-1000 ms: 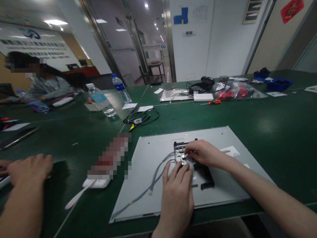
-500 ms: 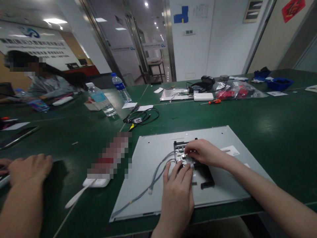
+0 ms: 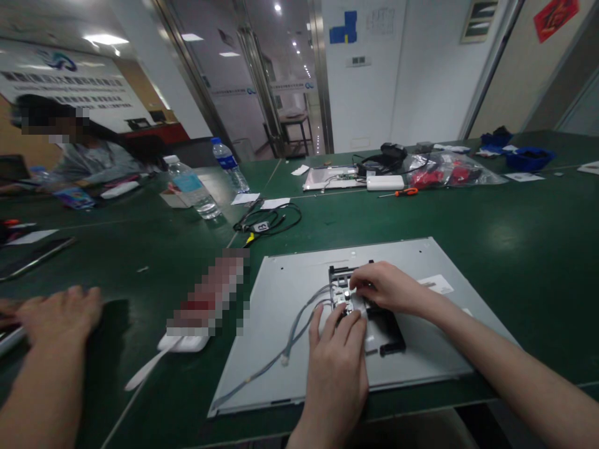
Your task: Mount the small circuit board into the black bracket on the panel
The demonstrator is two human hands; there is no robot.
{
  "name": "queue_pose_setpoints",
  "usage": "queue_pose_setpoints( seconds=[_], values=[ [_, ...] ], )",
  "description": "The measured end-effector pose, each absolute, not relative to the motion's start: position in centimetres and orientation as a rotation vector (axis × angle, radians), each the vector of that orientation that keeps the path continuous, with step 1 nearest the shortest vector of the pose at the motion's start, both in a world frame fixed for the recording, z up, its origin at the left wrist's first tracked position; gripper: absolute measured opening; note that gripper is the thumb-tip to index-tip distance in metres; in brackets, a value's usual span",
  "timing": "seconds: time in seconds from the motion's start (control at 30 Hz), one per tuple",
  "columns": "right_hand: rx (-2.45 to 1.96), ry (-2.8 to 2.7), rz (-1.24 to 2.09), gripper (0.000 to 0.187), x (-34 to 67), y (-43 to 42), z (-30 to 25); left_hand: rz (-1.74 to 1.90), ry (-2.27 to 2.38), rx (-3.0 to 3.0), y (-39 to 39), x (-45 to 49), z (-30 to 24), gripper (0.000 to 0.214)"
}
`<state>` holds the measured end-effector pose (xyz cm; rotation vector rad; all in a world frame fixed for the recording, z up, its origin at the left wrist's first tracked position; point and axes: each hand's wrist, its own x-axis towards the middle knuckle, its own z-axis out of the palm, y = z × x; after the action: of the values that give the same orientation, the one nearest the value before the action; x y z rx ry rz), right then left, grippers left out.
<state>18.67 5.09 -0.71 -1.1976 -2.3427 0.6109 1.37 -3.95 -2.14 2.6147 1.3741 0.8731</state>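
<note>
A large flat grey metal panel [image 3: 271, 324] lies in front of me on the table. At its middle sits a black frame [image 3: 392, 327] with a small circuit board [image 3: 340, 295] in it, partly covered by my fingers. My left hand [image 3: 337, 349] rests at the board's near side, fingers stretched and a little apart. From the right, my right hand [image 3: 386, 285] reaches to the board's far right side, its fingertips curled together; what they pinch is hidden. Grey-blue cables [image 3: 292, 340] run from the board across the panel's left part to its near left corner.
Left of the panel lies a white device [image 3: 187, 343] with a pale strap, partly blurred out. Another person's hand [image 3: 60, 312] is at the far left. Beyond are a coiled black cable [image 3: 269, 221], water bottles [image 3: 196, 193], an orange-handled screwdriver [image 3: 406, 192] and a plastic bag [image 3: 449, 171].
My two hands and the panel stay almost where they were. The other person's hand at the left has shifted slightly up and to the right.
</note>
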Motion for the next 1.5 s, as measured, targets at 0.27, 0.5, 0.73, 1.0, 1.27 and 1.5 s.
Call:
queue_pose_setpoints(
  seconds=[0.27,0.5,0.73,1.0,1.27,1.5],
  values=[
    [-1.195,-2.348,0.597,0.018,18.8,5.2,-0.9,0.895,1.383,2.616,-3.8,1.3,-2.8,0.032],
    [-1.182,-2.346,0.587,0.019,18.7,5.2,-0.8,0.829,1.410,2.593,-4.1,1.5,-1.9,0.035],
    [-1.202,-2.348,0.577,0.018,18.6,5.3,-1.1,0.789,1.380,2.673,-4.0,1.3,-1.8,0.038],
    [-1.203,-2.373,0.601,0.021,18.7,5.1,-0.4,0.756,1.389,2.676,-4.1,1.2,-2.0,0.036],
    [-1.174,-2.362,0.620,0.020,18.7,5.0,-0.4,0.771,1.397,2.686,-4.1,1.3,-1.9,0.036],
    [-1.197,-2.367,0.607,0.019,18.6,5.0,-0.5,0.809,1.390,2.665,-3.8,1.2,-2.1,0.035]
  ],
)
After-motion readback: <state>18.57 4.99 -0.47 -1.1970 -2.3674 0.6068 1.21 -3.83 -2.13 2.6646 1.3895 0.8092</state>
